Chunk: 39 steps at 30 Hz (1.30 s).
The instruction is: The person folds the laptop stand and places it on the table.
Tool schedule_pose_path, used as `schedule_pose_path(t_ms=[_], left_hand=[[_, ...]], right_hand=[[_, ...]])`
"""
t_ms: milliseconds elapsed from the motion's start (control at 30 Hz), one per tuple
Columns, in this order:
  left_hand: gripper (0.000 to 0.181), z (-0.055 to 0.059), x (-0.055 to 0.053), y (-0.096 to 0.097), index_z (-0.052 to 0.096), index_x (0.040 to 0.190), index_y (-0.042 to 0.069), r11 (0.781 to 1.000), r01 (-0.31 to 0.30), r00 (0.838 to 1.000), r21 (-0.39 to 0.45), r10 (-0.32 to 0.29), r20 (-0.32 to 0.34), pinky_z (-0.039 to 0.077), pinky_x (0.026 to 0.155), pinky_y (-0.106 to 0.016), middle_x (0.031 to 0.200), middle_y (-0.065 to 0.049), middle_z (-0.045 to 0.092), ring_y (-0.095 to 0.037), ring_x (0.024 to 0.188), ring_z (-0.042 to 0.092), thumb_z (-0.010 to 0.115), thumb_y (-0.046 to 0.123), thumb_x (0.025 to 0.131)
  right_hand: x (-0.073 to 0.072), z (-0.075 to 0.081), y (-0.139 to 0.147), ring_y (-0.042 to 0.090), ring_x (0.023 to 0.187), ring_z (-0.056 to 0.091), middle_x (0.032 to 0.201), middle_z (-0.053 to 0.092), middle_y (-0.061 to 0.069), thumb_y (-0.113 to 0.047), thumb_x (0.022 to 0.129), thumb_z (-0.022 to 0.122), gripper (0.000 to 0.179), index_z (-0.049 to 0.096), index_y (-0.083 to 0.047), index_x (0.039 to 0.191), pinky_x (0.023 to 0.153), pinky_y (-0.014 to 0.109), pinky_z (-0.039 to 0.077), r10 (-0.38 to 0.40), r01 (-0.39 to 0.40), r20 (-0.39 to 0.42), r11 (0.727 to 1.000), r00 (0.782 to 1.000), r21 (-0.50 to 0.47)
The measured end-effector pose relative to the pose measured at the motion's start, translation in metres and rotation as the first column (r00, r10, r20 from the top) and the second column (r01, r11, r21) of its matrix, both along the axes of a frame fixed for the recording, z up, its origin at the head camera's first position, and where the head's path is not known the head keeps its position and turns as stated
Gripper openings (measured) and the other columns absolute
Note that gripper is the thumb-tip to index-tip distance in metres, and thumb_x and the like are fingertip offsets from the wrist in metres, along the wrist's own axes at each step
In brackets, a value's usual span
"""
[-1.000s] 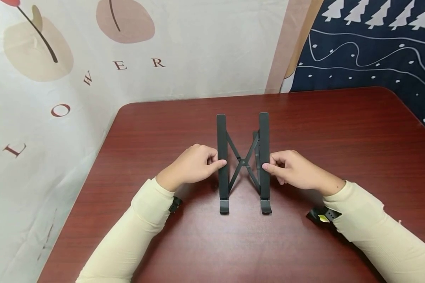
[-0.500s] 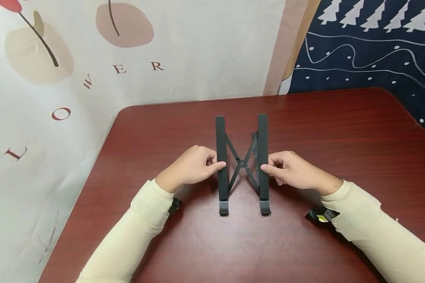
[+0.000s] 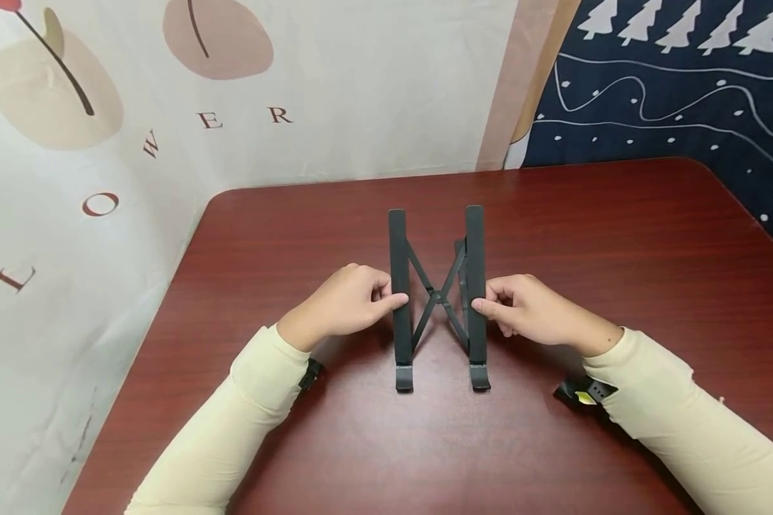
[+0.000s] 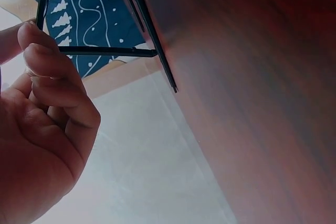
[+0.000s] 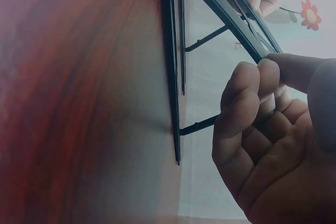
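Note:
A black folding laptop stand (image 3: 436, 296) stands on the table, its two long arms joined by an X-shaped brace. Small upturned lips form the near ends of both arms. My left hand (image 3: 354, 299) pinches the left arm about halfway along, thumb on top and fingers curled beneath. On the opposite side my right hand (image 3: 533, 309) pinches the right arm the same way. Both wrist views show the stand propped up from the side, with its base bars (image 5: 173, 77) along the table and short struts (image 4: 105, 51) rising to the upper arms.
The reddish-brown wooden table (image 3: 386, 458) extends around the stand. Behind it hangs a pale cloth (image 3: 373, 86) with printed letters and flower shapes. A dark blue cloth (image 3: 657, 100) with white trees hangs at the back right. Black straps (image 3: 589, 392) circle both sleeves.
Both hands keep their pinch on the laptop stand, which holds its shape. The whole head view shifts slightly.

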<state>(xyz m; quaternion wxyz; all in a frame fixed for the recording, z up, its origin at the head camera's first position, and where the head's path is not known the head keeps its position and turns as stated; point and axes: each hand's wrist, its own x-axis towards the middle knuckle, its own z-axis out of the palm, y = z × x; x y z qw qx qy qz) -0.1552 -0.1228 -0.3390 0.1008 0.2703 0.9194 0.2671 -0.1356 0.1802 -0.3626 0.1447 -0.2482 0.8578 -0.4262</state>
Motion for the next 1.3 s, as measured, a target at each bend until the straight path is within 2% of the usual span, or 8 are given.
schedule_pose_path(t_ms=[200,400,533,833,1300], left_hand=[[0.038,-0.0035,0.0014,-0.0008,0.057,0.063,0.017,1.000,-0.015,1.000,0.000,0.015,0.016,0.029,0.050,-0.023,0.048,0.008,0.037,-0.008,0.045,0.032,0.067,0.035,0.095],[0.038,-0.0052,0.0028,-0.0013,0.056,0.063,0.018,1.000,-0.011,1.000,-0.003,0.011,0.014,0.030,0.050,-0.024,0.048,0.007,0.038,-0.008,0.045,0.034,0.067,0.035,0.095],[0.038,-0.0056,0.0029,0.0009,0.056,0.064,0.018,1.000,0.008,1.000,0.006,-0.008,0.007,0.030,0.049,-0.023,0.049,0.008,0.039,-0.008,0.045,0.035,0.066,0.036,0.096],[0.038,-0.0053,0.0033,0.0042,0.056,0.064,0.018,1.000,0.009,1.000,0.005,-0.009,-0.027,0.030,0.049,-0.022,0.049,0.009,0.039,-0.006,0.047,0.036,0.066,0.035,0.096],[0.036,-0.0036,0.0030,0.0038,0.056,0.066,0.018,1.000,0.010,1.000,0.008,-0.010,-0.017,0.031,0.049,-0.023,0.050,0.009,0.040,-0.006,0.046,0.036,0.065,0.035,0.097]], right_hand=[[0.0008,-0.0017,-0.0019,0.011,0.048,0.050,0.054,0.054,-0.002,-0.025,0.099,0.063,0.034,0.053,-0.013,0.070,0.044,0.025,0.037,-0.002,0.002,0.010,1.000,1.000,0.003],[0.0020,-0.0038,-0.0016,0.013,0.051,0.057,0.056,0.059,-0.002,-0.025,0.099,0.062,0.032,0.056,-0.010,0.072,0.049,0.028,0.048,0.012,-0.012,0.013,1.000,1.000,-0.002],[0.0035,-0.0055,-0.0007,0.012,0.051,0.058,0.056,0.059,-0.001,-0.024,0.100,0.062,0.032,0.056,-0.008,0.072,0.052,0.028,0.050,0.015,-0.015,0.011,1.000,1.000,-0.017],[0.0033,-0.0064,-0.0025,0.011,0.051,0.058,0.056,0.059,0.000,-0.022,0.099,0.062,0.032,0.055,-0.009,0.071,0.051,0.027,0.050,0.010,-0.011,-0.007,0.999,1.000,-0.051],[0.0018,-0.0035,-0.0035,0.012,0.052,0.058,0.056,0.059,0.000,-0.023,0.099,0.062,0.032,0.055,-0.009,0.071,0.051,0.027,0.050,0.012,-0.013,-0.006,0.999,1.000,-0.047]])
